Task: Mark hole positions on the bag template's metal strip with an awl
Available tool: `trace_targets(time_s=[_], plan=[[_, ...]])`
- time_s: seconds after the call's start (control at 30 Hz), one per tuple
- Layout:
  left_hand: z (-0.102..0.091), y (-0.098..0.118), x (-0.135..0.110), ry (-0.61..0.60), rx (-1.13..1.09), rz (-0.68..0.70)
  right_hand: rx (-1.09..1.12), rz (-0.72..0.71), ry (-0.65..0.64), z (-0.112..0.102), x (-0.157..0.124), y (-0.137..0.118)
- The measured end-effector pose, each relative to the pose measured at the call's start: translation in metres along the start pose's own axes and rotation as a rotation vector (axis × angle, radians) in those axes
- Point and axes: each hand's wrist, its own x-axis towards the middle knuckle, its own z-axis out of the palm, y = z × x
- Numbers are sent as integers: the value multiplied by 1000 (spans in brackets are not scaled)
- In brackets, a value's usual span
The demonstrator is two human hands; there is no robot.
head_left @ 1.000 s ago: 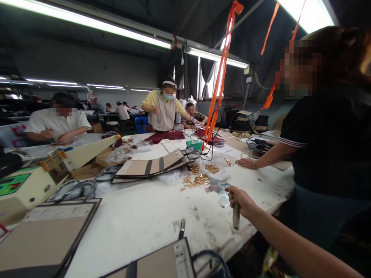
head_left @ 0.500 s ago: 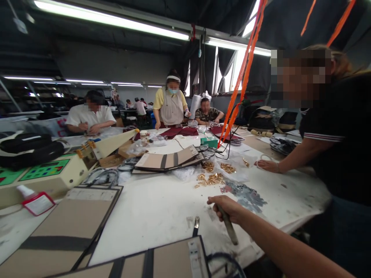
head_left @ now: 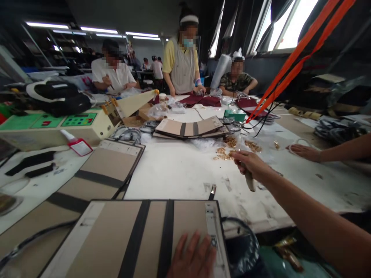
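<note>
Two hands in view. R hand [head_left: 248,164] is fisted round a short tool [head_left: 249,182], shaft pointing down, tip just above the white table [head_left: 179,173]. It sits just beside the gold fittings [head_left: 224,154], btwn them and the table's near-right edge. L hand [head_left: 193,256] lies flat, fingers spread wide, on the near end of a brown board [head_left: 116,239] w/ black strips. Bare tabletop runs btwn that board's far edge and the fittings. A small metal piece [head_left: 213,190] lies just past the board's far edge. A second board [head_left: 98,173] crowds the left side, touching the first's corner. Co-worker's hand [head_left: 304,151] rests on the table far right, well apart from both.
</note>
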Motion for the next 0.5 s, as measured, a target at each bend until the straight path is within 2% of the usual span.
trace_targets(time_s=[0.13, 0.2, 0.33, 0.5], plan=[[-30, 7, 8, -204, -296, -128, -430, 23, -310, 13, -88, 38], [-46, 11, 15, -281, -396, -192, -505, 74, -397, 16, -123, 50], [-59, 17, 20, -325, -432, -225, -559, 66, -462, 17, -170, 70], [-64, 22, 16, -303, -404, -221, -564, 24, -482, 14, -206, 102]])
